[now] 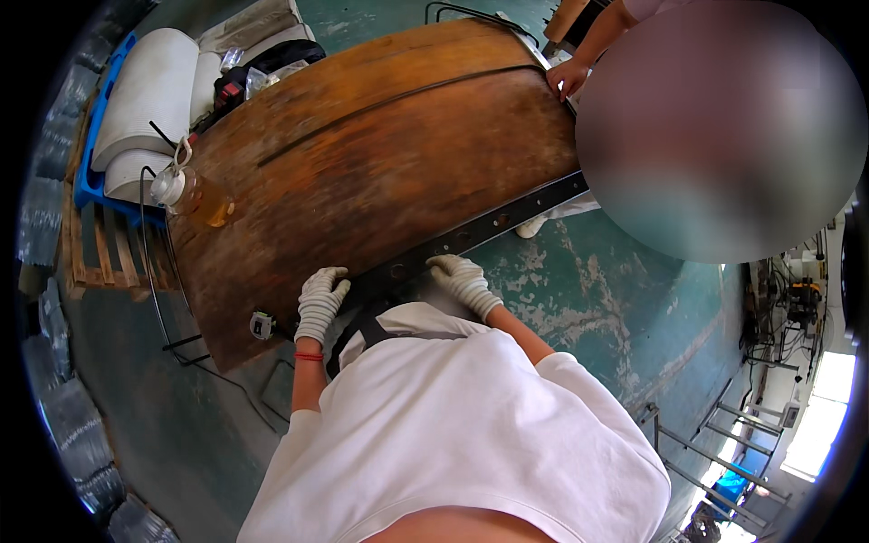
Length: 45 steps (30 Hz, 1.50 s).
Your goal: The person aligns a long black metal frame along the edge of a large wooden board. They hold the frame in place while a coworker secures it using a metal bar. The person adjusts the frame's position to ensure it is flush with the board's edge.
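- Head view, Left hand [320,299]: in ribbed white glove, near the left end of the black strip; fingers bent and thumb set apart from them; whether it grips anything, cannot tell
- Right hand [463,282]: in matching glove, fingertips at the near edge of the same strip; whether closed on it, cannot tell
- One black strip [480,231]: long, flat, pierced with a row of holes, lying along the near edge of the table, passing in front of both hands
- One wooden table [362,199]: brown top, worn and stained
- One thin dark strip [453,80]: laid lengthwise across the tabletop, well apart from the gloved hands
- One bare hand [567,78] of another person: at the table's far right edge, the person largely hidden by a blurred disc
- One clear jar [210,204]: amber liquid inside, pale lid, at the left of the tabletop
- One small boxy device [262,325]: near the table's corner, left of the left glove
- White rolls [149,90]: beyond the table, left
- Green floor [561,299]: paint worn in patches
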Tool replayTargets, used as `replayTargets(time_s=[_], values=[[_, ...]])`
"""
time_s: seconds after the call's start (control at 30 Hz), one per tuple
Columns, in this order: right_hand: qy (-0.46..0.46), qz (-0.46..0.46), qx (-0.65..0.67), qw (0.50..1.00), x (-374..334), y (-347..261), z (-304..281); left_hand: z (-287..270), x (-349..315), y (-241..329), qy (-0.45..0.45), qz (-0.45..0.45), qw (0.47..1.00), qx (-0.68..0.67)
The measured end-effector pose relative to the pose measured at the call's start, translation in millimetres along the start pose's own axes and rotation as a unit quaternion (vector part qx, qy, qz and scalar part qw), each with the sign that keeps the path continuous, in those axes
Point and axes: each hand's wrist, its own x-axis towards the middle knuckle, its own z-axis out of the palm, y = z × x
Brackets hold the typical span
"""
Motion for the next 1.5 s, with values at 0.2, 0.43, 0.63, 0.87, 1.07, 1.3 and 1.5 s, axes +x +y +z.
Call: replayTargets(time_s=[0.2,0.43,0.63,0.87,1.07,1.3,1.5], values=[[-0.003,0.016,-0.026,1.0,2.7,-5.9,-4.0,-0.3,0.7,-0.4,-0.003,-0.006,1.0,-0.005],[-0.019,0.011,-0.022,1.0,4.3,-5.8,-3.0,1.4,-1.1,2.3,-0.014,-0.01,1.0,-0.003],[0.025,-0.026,-0.022,0.999,4.6,-1.3,3.3,1.2,-1.9,0.4,-0.01,0.012,1.0,-0.001],[0.061,-0.062,-0.023,0.996,7.1,7.4,12.0,-2.0,-0.7,1.1,-0.016,0.014,1.0,0.015],[0.037,-0.04,-0.03,0.998,4.3,-2.3,3.0,-6.4,-1.5,5.4,-0.017,0.017,0.999,0.023],[0.004,-0.056,0.09,0.994,-11.3,-42.8,-42.8,-27.6,-6.6,-12.2,0.032,-0.019,0.999,-0.003],[0.038,-0.095,0.172,0.98,-56.0,-110.6,-111.5,-65.2,-25.6,-25.5,0.041,-0.102,0.994,0.02]])
